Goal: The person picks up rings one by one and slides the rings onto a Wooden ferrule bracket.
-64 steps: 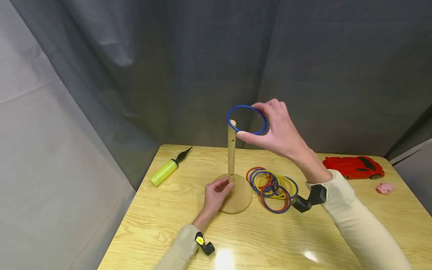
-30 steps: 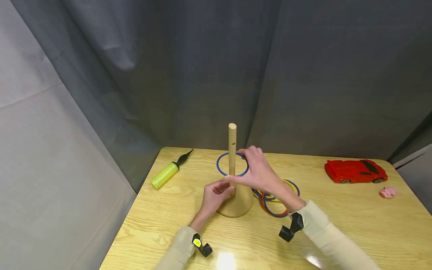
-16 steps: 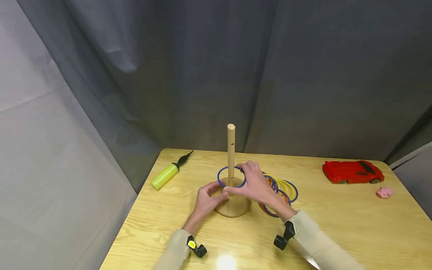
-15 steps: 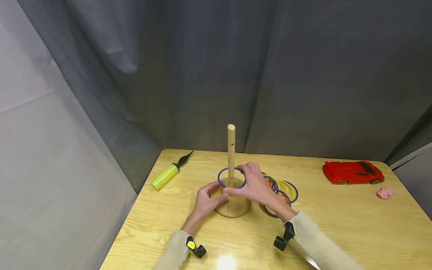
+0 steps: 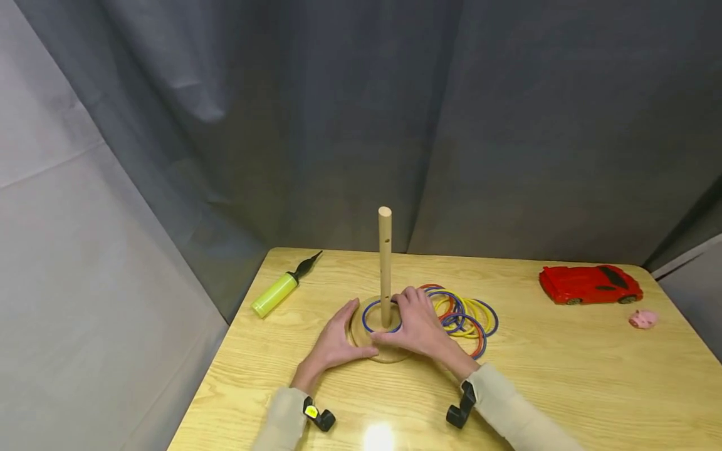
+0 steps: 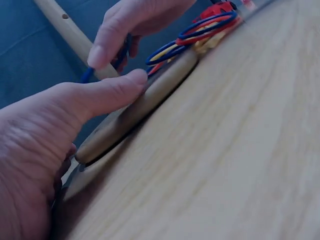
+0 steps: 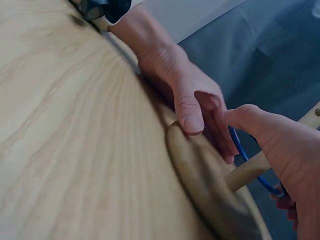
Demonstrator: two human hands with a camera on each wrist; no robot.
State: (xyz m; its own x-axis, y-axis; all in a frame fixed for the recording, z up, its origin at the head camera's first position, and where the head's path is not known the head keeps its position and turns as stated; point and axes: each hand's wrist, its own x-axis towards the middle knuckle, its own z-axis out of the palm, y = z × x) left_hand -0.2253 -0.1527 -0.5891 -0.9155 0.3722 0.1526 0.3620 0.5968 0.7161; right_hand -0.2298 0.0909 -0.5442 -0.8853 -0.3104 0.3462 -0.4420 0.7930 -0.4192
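A wooden peg stand, with an upright peg (image 5: 385, 263) on a round base (image 5: 393, 357), stands on the table. Thumb and fingers of my right hand (image 5: 418, 326) pinch a blue ring (image 7: 240, 145), which encircles the peg low down, just over the base. My left hand (image 5: 333, 344) spans the base's left side; in the left wrist view its thumb (image 6: 112, 95) lies over the rim of the disc. Its other fingers are mostly hidden behind the base there. The ring's right side is partly covered by my right hand.
Beside the stand on the right lies a loose heap of red, blue and yellow rings (image 5: 462, 307). A yellow-green hand pump (image 5: 276, 294) with a black nozzle lies at the left. Far right are a red toy car (image 5: 589, 285) and a small pink pig (image 5: 643, 319).
My right hand has brought the blue ring from above the peg's top down around it to near the base. My left hand has moved from the peg's foot to the base's left edge.
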